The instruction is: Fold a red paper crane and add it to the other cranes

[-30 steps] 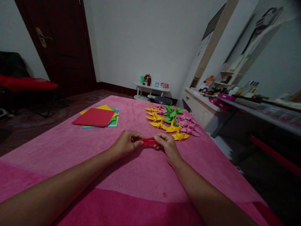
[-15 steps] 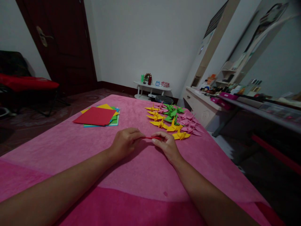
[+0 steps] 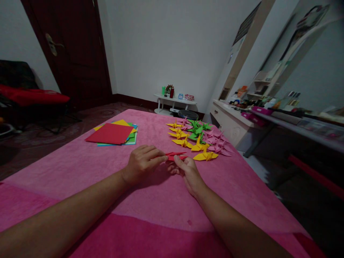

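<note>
Between my two hands is a small folded piece of red paper (image 3: 176,154), narrow and pointed, held just above the pink cloth. My left hand (image 3: 145,162) is closed on its left end, thumb and fingers pinching. My right hand (image 3: 185,168) pinches the right part, thumb on top and fingers curled underneath. Right beyond my right hand sits a yellow paper crane (image 3: 205,156), the nearest of several yellow ones. Green paper cranes (image 3: 197,129) and pink paper cranes (image 3: 216,139) stand in rows behind and beside them.
A stack of coloured paper sheets, a red sheet (image 3: 110,133) on top, lies at the left on the pink cloth (image 3: 150,125). Farther off are a white shelf (image 3: 174,99), a cluttered dressing table (image 3: 233,114), a red chair (image 3: 32,96) and a dark door (image 3: 70,53).
The red folded paper has turned from edge-on to show its broader face, with two layers apart. My right hand has rotated, its thumb now over the paper and fingers below.
</note>
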`<action>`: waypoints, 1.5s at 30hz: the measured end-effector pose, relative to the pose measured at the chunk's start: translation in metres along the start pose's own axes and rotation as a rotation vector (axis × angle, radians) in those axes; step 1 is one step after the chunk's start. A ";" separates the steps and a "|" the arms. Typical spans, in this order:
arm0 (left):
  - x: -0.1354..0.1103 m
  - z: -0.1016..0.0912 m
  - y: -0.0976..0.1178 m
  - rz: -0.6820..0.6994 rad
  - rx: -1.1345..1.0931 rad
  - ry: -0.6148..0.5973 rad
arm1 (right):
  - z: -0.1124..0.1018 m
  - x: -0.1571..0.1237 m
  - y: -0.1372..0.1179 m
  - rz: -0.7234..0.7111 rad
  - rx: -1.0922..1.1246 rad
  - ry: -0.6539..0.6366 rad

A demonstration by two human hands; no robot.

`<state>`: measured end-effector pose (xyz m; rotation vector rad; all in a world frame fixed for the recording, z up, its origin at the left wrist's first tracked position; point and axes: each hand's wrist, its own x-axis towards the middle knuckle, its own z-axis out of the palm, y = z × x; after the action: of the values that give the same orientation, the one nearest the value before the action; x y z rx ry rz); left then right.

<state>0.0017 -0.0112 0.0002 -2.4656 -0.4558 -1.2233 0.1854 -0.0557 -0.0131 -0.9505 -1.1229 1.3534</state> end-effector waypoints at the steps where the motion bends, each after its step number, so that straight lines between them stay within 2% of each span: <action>1: 0.000 0.000 0.000 0.003 -0.001 -0.019 | -0.001 0.000 0.000 0.004 0.014 0.026; 5: 0.001 0.002 0.003 -0.035 -0.092 -0.086 | -0.010 0.005 0.001 -0.020 -0.035 0.141; 7: 0.003 0.002 0.004 -0.124 -0.203 -0.066 | -0.017 0.008 -0.002 -0.036 -0.084 0.155; 9: 0.006 0.002 0.005 -0.294 -0.339 -0.014 | -0.023 0.009 -0.007 -0.051 -0.134 0.134; 11: 0.009 0.003 0.007 -0.519 -0.481 0.006 | -0.028 0.009 -0.012 -0.057 -0.180 0.081; 14: 0.013 0.006 0.008 -0.858 -0.783 -0.158 | -0.029 0.009 -0.020 -0.049 -0.221 -0.006; 16: 0.014 0.010 0.010 -1.024 -1.025 -0.270 | -0.027 0.009 -0.022 -0.061 -0.206 -0.020; 17: 0.014 0.012 0.011 -1.091 -1.127 -0.278 | -0.025 0.010 -0.022 -0.074 -0.179 -0.008; 19: 0.014 0.016 0.015 -1.211 -1.243 -0.189 | -0.021 0.010 -0.021 -0.092 -0.089 0.036; 22: 0.015 0.021 0.022 -1.351 -1.265 0.045 | -0.013 0.009 -0.015 -0.067 0.009 0.087; 25: 0.013 0.025 0.029 -1.415 -1.277 0.183 | -0.009 0.008 -0.006 -0.034 -0.041 0.095; 27: 0.011 0.026 0.032 -1.442 -1.337 0.189 | -0.009 0.009 0.000 -0.046 -0.083 0.113; 30: 0.007 0.026 0.031 -1.445 -1.453 0.100 | -0.012 0.010 0.004 -0.085 -0.113 0.146; 34: 0.003 0.023 0.023 -1.379 -1.515 -0.180 | -0.014 0.010 0.005 -0.096 -0.164 0.147; 35: 0.002 0.024 0.020 -1.365 -1.531 -0.219 | -0.013 0.010 0.006 -0.098 -0.173 0.148; 40: 0.000 0.037 0.004 -1.372 -1.459 -0.162 | -0.011 0.017 0.013 -0.127 -0.237 0.159; 45: 0.010 0.057 -0.019 -1.358 -1.426 -0.142 | -0.014 0.042 0.016 -0.181 -0.352 0.255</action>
<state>0.0391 0.0327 -0.0206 -3.3137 -2.1631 -2.4471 0.1908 -0.0117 -0.0293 -1.2051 -1.2369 0.8754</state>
